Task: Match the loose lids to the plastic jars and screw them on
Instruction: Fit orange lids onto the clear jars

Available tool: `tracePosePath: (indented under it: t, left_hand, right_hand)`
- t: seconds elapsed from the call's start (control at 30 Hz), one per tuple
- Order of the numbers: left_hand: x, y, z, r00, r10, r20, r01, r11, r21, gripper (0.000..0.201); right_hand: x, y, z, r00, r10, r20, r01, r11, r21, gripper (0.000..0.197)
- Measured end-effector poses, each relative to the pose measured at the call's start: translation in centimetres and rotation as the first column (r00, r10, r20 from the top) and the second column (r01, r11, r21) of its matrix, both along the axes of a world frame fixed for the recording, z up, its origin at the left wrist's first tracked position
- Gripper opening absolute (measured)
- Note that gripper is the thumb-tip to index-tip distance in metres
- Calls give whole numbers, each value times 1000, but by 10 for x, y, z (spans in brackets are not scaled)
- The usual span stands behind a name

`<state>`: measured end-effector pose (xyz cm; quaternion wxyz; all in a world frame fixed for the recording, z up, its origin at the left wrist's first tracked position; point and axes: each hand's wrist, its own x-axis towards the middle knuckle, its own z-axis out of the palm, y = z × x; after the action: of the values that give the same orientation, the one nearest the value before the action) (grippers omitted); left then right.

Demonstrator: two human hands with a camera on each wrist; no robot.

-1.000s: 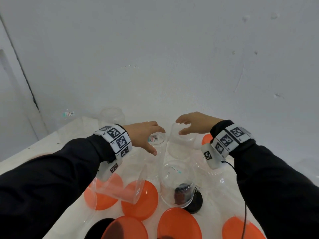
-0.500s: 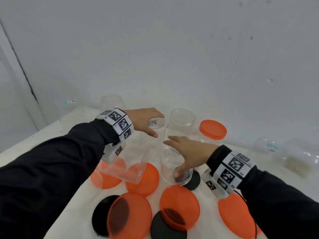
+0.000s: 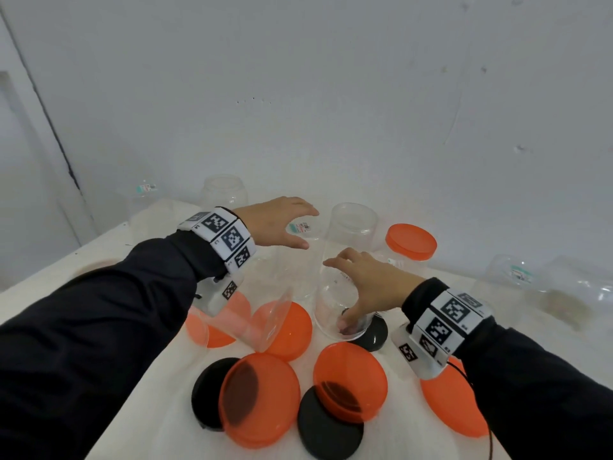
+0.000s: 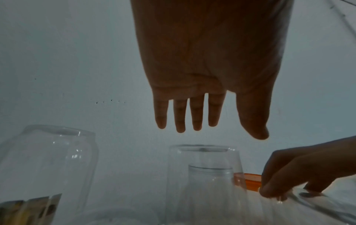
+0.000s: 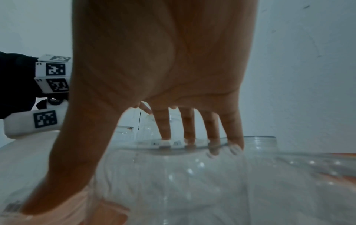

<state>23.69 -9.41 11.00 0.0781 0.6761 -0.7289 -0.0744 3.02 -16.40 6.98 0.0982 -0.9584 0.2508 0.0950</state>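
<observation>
White table (image 3: 139,386) against a pale wall (image 3: 331,78) carries clear plastic jars and loose orange and black lids. Right hand (image 3: 368,287) grips a clear jar (image 3: 331,313) mid-table, thumb low on its side, beside a black lid (image 3: 373,335). Left hand (image 3: 272,224) hovers above the upright jars behind, fingers spread, empty.

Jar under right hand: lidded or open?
Open. The clear jar has no lid; right hand grips its bare rim, thumb reaching inside.
</observation>
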Motion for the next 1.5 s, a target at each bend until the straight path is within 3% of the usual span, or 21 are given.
tracePosePath:
  t: [0.3,0.43,0.57,0.7,0.8,0.97,1.1,1.23,1.33,1.5]
  left_hand:
    - [-39,47,2,999,-11,-51,-4,957,-289,49]
    - [-73,73,-12,988,-43,-151,-19,921,-390,38]
    - [-107,92,-42,973,-41,-226,-26,958,-284,41]
    - [-131,92,-72,992,-60,-112,73,990,117,60]
    - [-143,85,-86,997,-62,-45,72,961,268,81]
    - [-158,80,-102,999,35,-19,-27,943,333,99]
    - [-165,79,-113,996,88,-4,-80,927,367,101]
    - [-167,75,-118,986,164,-23,-150,941,305,95]
    - [-168,75,-115,975,207,-77,-180,948,262,95]
    - [-165,78,-106,934,257,-247,-221,961,165,93]
  right_hand:
    - [-47,15,20,966,26,259,17,986,-165,105]
    - [-77,27,28,928,10,374,60,982,-178,102]
    - [-110,37,32,871,-56,488,131,984,-120,95]
    - [-139,43,27,814,-112,570,171,984,-51,97]
    - [-159,52,20,777,-118,618,171,985,-26,96]
    - [-180,74,-1,708,-258,657,251,962,108,88]
    - [-194,82,-21,692,-358,627,292,933,211,81]
    - [-206,90,-31,720,-422,551,324,906,271,103]
    - [-213,96,-38,747,-451,488,344,891,297,111]
    - [-225,104,-52,723,-471,506,340,880,332,107]
